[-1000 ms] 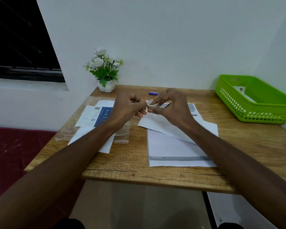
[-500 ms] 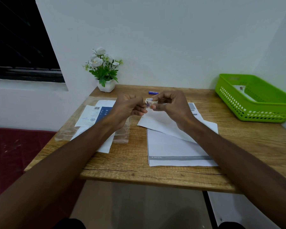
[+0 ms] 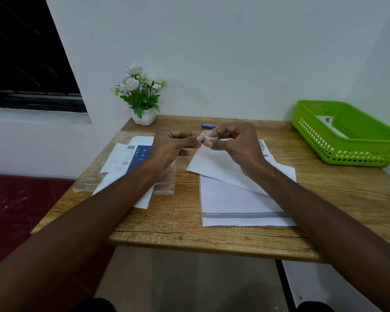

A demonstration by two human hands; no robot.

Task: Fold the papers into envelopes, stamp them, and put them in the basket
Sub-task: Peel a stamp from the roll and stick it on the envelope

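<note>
A small roll of stamps [image 3: 208,138] is held up above the wooden table [image 3: 182,221], between both hands. The right hand [image 3: 236,143] pinches the roll in curled fingers to steady it; the left hand [image 3: 173,145] pinches at its edge, probably to peel a stamp free. Beneath lie a folded white paper [image 3: 223,167] and a printed sheet [image 3: 236,203], within easy reach. The green basket [image 3: 351,140] sits well apart at the table's right, already holding a stamped envelope [image 3: 329,122].

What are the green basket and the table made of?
The green basket looks like glossy moulded plastic, given its even rows of holes. The table looks like wood with visible grain, though it may be a printed laminate.
</note>
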